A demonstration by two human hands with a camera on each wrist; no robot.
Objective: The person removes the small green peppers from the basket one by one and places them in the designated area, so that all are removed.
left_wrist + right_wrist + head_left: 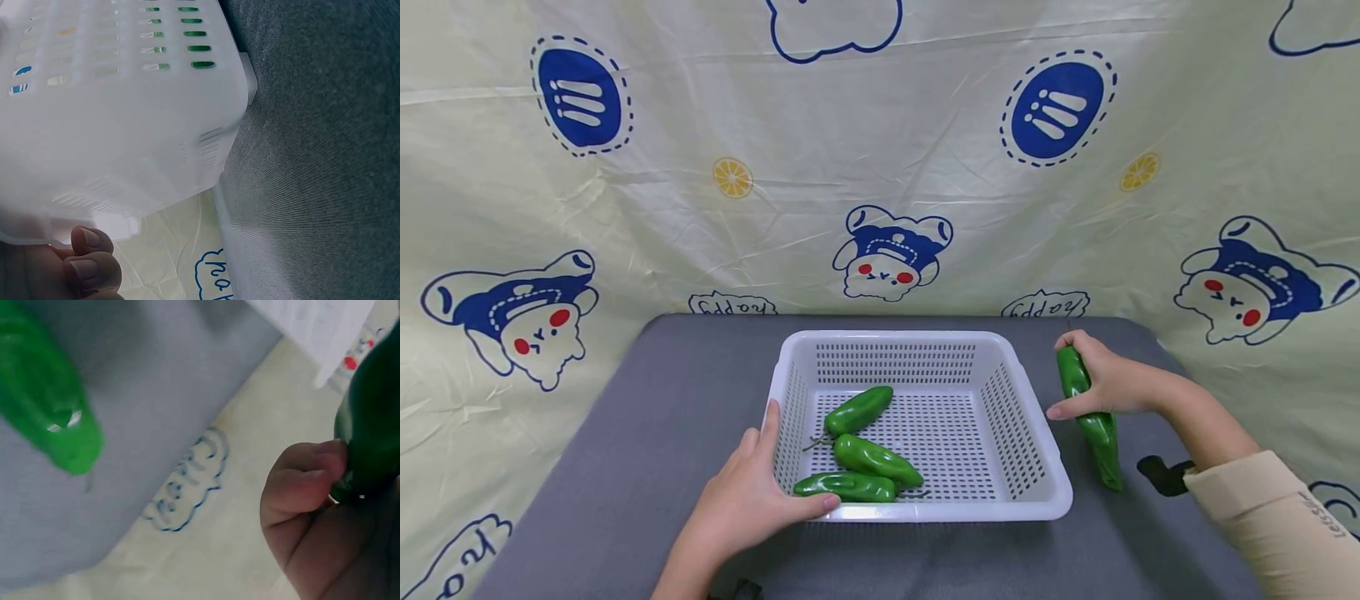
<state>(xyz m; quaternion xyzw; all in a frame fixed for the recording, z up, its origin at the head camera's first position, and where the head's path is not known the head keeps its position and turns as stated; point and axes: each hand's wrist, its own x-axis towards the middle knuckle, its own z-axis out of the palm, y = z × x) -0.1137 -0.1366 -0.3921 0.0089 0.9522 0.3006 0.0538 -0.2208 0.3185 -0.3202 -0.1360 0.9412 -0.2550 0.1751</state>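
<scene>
Green peppers are lying in the white slotted basket, three of them gathered toward its left side, while the right half of its floor is showing bare. Both hands are working around it: the left hand is gripping the near left corner, thumb on the near rim, and the right hand is curling round a held pepper to the right of the basket, apart from it.

From the head, the green below the right thumb is running together with the held one; the right wrist view is separating them, showing another pepper lying on the grey bench. The left wrist view is showing what the head is missing: the basket's outer wall, green showing through its slots, and fingertips curling beside the rim.

Behind the basket, the bench's far edge is running close, with the patterned curtain rising beyond. A wide stretch of bench is opening on the left; a narrower gap is separating basket and right hand.
</scene>
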